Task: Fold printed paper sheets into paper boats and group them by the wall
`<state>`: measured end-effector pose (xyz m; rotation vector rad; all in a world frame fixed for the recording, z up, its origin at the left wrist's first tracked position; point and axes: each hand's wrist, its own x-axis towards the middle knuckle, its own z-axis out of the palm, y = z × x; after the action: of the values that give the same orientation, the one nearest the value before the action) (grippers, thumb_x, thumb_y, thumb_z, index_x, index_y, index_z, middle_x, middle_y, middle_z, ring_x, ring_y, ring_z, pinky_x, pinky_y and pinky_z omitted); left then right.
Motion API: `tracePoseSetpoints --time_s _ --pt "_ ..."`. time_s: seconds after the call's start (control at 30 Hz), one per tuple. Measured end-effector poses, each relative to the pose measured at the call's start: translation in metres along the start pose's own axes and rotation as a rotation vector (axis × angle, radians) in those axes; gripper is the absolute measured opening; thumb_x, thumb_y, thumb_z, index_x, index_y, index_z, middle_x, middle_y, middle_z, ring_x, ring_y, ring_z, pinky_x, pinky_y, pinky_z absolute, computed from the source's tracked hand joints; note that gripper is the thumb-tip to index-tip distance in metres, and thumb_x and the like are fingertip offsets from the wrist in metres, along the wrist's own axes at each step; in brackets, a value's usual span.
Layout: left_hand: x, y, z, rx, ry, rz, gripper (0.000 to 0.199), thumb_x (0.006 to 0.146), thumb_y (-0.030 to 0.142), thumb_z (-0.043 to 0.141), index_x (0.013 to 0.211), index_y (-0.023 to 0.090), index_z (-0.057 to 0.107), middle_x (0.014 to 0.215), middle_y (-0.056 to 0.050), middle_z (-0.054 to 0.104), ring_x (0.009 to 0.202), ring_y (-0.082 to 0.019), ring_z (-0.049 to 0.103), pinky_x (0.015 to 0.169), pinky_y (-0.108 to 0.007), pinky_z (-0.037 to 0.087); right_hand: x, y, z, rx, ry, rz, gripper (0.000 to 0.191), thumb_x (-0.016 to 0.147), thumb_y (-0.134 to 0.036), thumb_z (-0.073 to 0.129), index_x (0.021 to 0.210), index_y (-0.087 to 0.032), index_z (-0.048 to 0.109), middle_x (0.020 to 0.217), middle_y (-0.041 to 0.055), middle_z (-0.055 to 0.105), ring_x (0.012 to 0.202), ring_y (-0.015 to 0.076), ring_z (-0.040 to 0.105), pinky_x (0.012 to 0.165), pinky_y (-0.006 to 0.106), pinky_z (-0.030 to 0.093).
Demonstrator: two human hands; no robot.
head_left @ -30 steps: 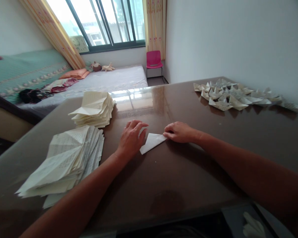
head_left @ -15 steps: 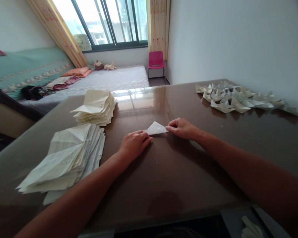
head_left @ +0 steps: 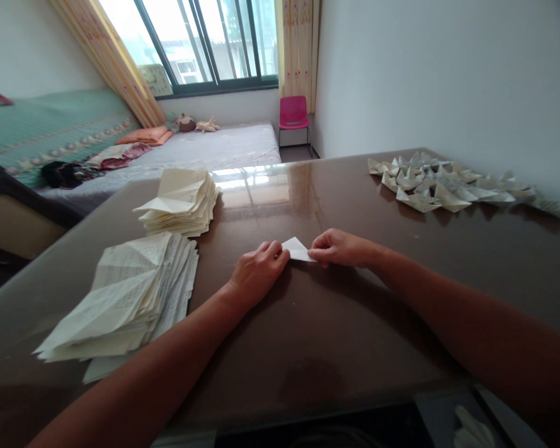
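A small folded sheet of white paper (head_left: 297, 249) lies low over the brown table, its peak pointing away from me. My left hand (head_left: 261, 269) is closed on its left end, fingers curled over the edge. At the paper's right corner my right hand (head_left: 340, 247) pinches it between thumb and forefinger. The fingers cover both ends of the paper. To the left of my forearm sits a stack of creased, written-on paper sheets (head_left: 135, 292).
Behind that stack is another pile of cream paper sheets (head_left: 182, 199). Folded paper boats (head_left: 429, 180) crowd the table's far right, near the wall. Beyond the glossy table (head_left: 289, 348) are a bed (head_left: 242, 140) and a pink chair (head_left: 293, 113).
The folded paper has shifted slightly toward me, and less of it shows between my hands. My left hand has moved a little right; my right hand sits slightly lower.
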<state>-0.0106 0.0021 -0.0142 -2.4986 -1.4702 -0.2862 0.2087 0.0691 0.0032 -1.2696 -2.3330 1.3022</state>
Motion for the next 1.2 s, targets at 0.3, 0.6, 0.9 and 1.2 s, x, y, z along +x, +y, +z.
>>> tracePoseSetpoints --time_s 0.3,0.6,0.9,1.2 --pt "-0.001 -0.004 0.007 -0.203 0.086 0.047 0.025 0.091 0.016 0.041 0.104 0.021 0.062 0.104 -0.007 0.06 0.095 -0.019 0.055 0.085 -0.031 0.048 -0.003 -0.002 -0.001 -0.015 -0.144 -0.008 0.029 0.075 -0.042 0.06 0.062 -0.016 0.064 0.057 0.001 0.063 0.047 0.0088 0.046 0.043 0.021 0.032" --pt "0.006 -0.02 0.016 -0.404 0.14 -0.395 0.021 0.087 0.038 0.053 0.097 0.019 0.052 0.086 -0.004 0.062 0.072 -0.017 0.06 0.07 -0.032 0.048 -0.001 -0.006 0.006 0.162 -0.039 0.033 0.028 0.075 -0.042 0.06 0.064 -0.016 0.061 0.055 -0.0016 0.059 0.041 0.0061 0.039 0.037 0.021 0.025" --pt "0.011 -0.03 0.02 -0.941 0.141 -0.572 0.036 0.078 0.038 0.063 0.105 0.017 0.05 0.083 -0.004 0.071 0.067 -0.016 0.066 0.065 -0.028 0.049 -0.002 -0.007 0.009 0.296 -0.182 0.055 0.027 0.075 -0.04 0.063 0.065 -0.015 0.06 0.056 -0.0017 0.06 0.038 0.0039 0.039 0.034 0.017 0.026" --pt "0.013 -0.025 0.017 -1.28 0.202 -0.702 0.033 0.068 0.037 0.073 0.085 0.016 0.055 0.069 0.0 0.067 0.061 -0.012 0.062 0.057 -0.022 0.045 -0.006 -0.007 0.003 -0.066 -0.183 -0.006 0.037 0.084 -0.044 0.054 0.064 -0.014 0.063 0.052 -0.0013 0.056 0.043 0.007 0.045 0.042 0.02 0.031"
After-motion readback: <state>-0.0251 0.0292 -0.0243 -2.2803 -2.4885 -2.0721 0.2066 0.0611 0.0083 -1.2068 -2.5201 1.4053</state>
